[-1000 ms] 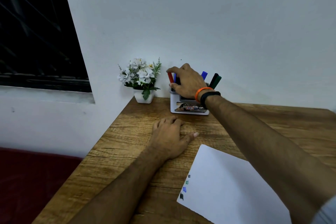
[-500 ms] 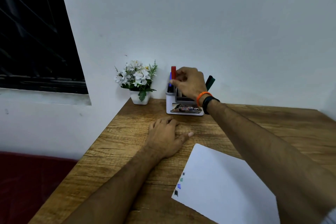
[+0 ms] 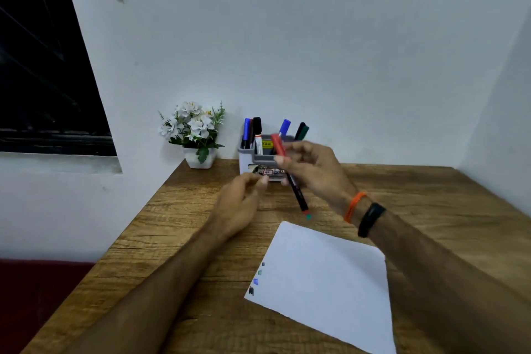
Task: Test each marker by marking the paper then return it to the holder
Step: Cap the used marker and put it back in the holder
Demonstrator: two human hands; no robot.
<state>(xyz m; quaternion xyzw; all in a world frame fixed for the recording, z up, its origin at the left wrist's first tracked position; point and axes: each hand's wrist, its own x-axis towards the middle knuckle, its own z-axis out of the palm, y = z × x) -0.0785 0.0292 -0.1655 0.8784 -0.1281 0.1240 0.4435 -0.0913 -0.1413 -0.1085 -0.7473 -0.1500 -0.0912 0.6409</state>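
Note:
My right hand (image 3: pixel 311 171) holds a red-capped marker (image 3: pixel 297 194) with a black barrel, tilted, red cap up, in the air just in front of the holder. The grey and white holder (image 3: pixel 260 159) stands against the back wall with several markers upright in it, blue, black and green-capped. My left hand (image 3: pixel 240 204) is raised just off the table, fingers loosely curled, holding nothing, its fingertips near the holder's front. A white sheet of paper (image 3: pixel 324 284) lies on the table below my right hand, with several small colour marks (image 3: pixel 255 282) along its left edge.
A small white pot of white artificial flowers (image 3: pixel 195 135) stands left of the holder at the wall. The wooden table (image 3: pixel 178 241) has its left edge running diagonally toward me; a dark window (image 3: pixel 43 66) is on the left.
My right hand pulled the red-capped marker out of the holder and brought it toward me. My left hand lifted off the table and moved toward the marker.

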